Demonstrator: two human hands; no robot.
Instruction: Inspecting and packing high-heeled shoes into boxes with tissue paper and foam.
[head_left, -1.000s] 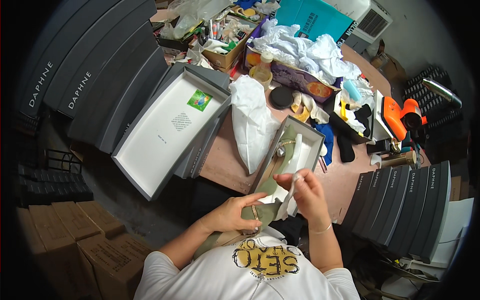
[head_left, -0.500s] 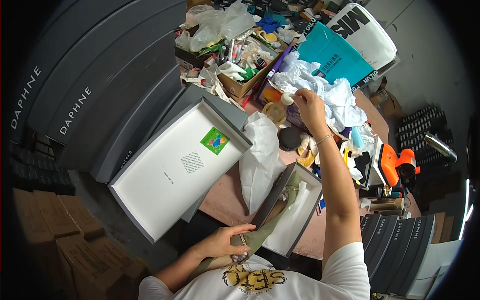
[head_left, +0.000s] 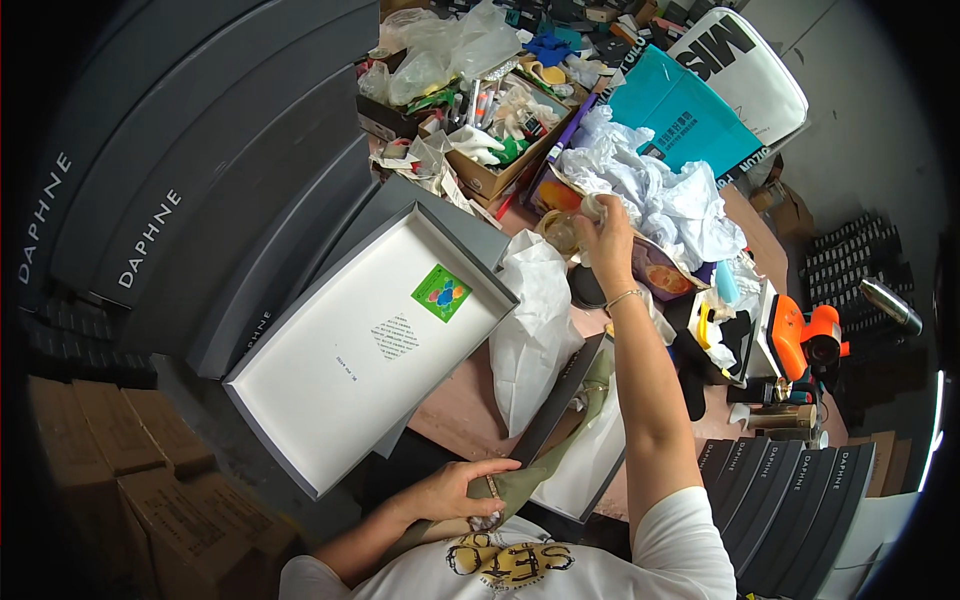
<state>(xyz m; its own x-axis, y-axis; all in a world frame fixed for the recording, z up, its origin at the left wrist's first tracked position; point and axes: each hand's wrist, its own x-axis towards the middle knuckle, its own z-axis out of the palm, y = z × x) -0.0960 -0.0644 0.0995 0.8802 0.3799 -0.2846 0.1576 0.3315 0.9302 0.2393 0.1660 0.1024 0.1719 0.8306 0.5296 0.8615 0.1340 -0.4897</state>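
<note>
My left hand (head_left: 445, 497) rests low in front of my shirt, its fingers curled on an olive-green cloth (head_left: 533, 478) with a gold chain-like strap (head_left: 492, 488) beside the fingertips. From there the cloth stretches up into a grey open shoebox (head_left: 590, 468) with a white inside. My right hand (head_left: 610, 243) reaches far out over the table, pinching a small whitish piece (head_left: 592, 208) whose kind I cannot make out. Just left of these fingers stands a small clear jar with yellowish contents (head_left: 560, 233), partly covered by the hand. A round black lid or tin (head_left: 586, 287) is partly hidden by the right wrist.
A large grey box lid (head_left: 370, 350), white inside, leans at the left. Next to it lies white tissue paper (head_left: 532, 330). Crumpled tissue (head_left: 665, 190) fills a purple box behind my right hand. An orange tool (head_left: 800, 335) sits at the right. Stacked grey shoeboxes (head_left: 230, 170) wall the left side.
My right hand has come down and nearer to the jar, with the whitish piece now mostly behind the fingers. The left hand stays at the cloth. The whole view has shifted slightly.
</note>
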